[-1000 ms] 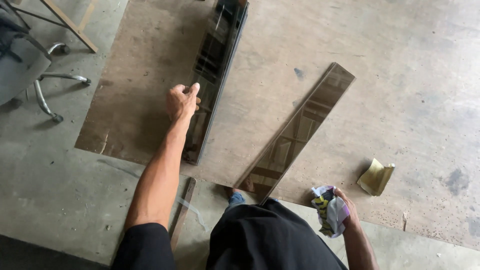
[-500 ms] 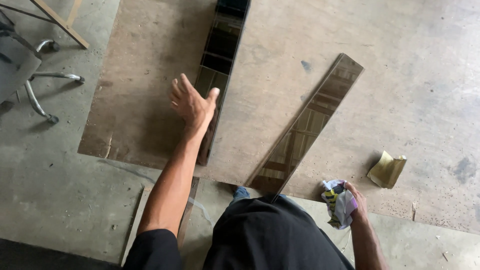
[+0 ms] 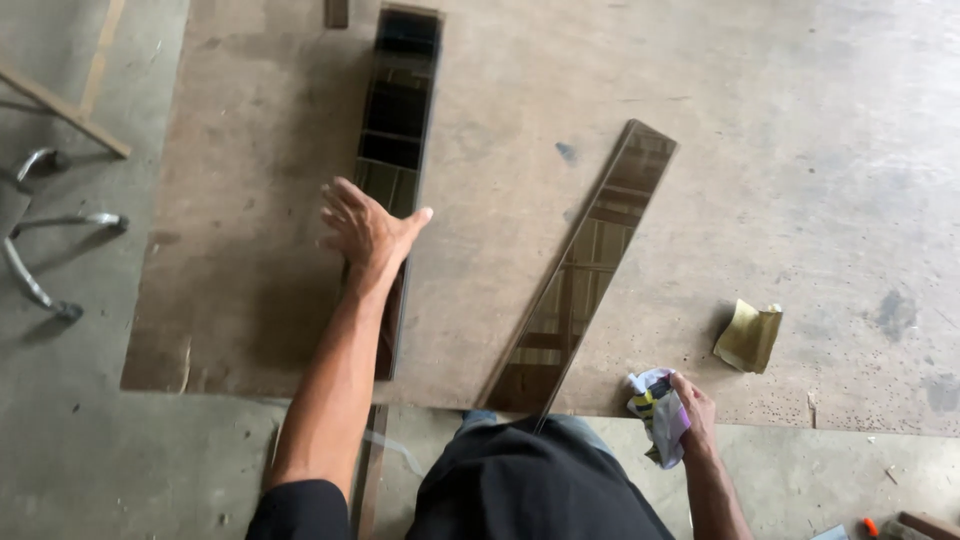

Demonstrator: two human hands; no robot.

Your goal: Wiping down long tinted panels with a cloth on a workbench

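Left hand (image 3: pixel 368 232) raised with fingers spread, palm down, gripping nothing; poised over the near half of the long dark glass strip (image 3: pixel 395 150), contact with it not discernible. Strip lying flat on the brown board (image 3: pixel 260 200), running straight away from the body; far end near the top edge of view, near end hidden under the forearm, close to the board's front edge.

Second glass strip (image 3: pixel 580 275) also flat on the board, angled: far end leaning right, near end at the front edge just ahead of the knees. The two strips well apart at the far ends, closer at the near ends, not touching.

Right hand (image 3: pixel 692 408) closed around a crumpled rag (image 3: pixel 655 415), white with purple and yellow, at the board's front edge. Folded yellow-brown paper (image 3: pixel 748 337) lying just beyond, to the right.

Open board surface left of the straight strip and wide bare board right of the angled strip. Chair base (image 3: pixel 45 250) on the concrete floor (image 3: pixel 70 440), off the board's left edge. Wooden batten (image 3: pixel 65 110) above it.
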